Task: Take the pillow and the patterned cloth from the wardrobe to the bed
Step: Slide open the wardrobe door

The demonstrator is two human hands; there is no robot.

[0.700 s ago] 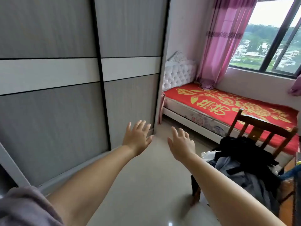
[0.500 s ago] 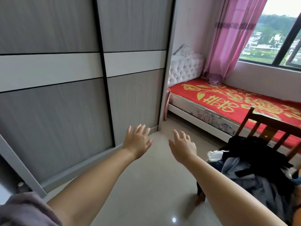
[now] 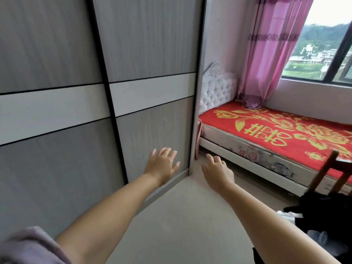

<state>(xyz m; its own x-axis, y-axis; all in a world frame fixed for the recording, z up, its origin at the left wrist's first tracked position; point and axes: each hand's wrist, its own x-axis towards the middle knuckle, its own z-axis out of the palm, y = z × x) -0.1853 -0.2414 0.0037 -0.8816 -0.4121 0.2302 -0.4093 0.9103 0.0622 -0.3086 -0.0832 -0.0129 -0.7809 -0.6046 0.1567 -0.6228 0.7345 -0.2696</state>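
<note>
The wardrobe (image 3: 76,54) fills the left of the view, its grey sliding doors with a white band closed. No pillow or patterned cloth shows. My left hand (image 3: 162,165) is stretched out with fingers spread, in front of the lower part of the right-hand door near its outer edge. My right hand (image 3: 217,172) is held out beside it, fingers apart, over the floor just past the wardrobe's corner. Both hands hold nothing. The bed (image 3: 276,130), covered by a red sheet with gold flowers, lies to the right under the window.
A white tufted headboard (image 3: 217,90) stands by the wardrobe's end. A pink curtain (image 3: 270,54) hangs at the window. A wooden chair (image 3: 331,174) piled with dark clothes (image 3: 323,212) stands at the right edge. Pale floor (image 3: 181,216) runs between wardrobe and bed.
The view has shifted toward the wardrobe's right end. Both hands have moved forward, the left now over the right door's lower corner. The chair has slid toward the right edge of view.
</note>
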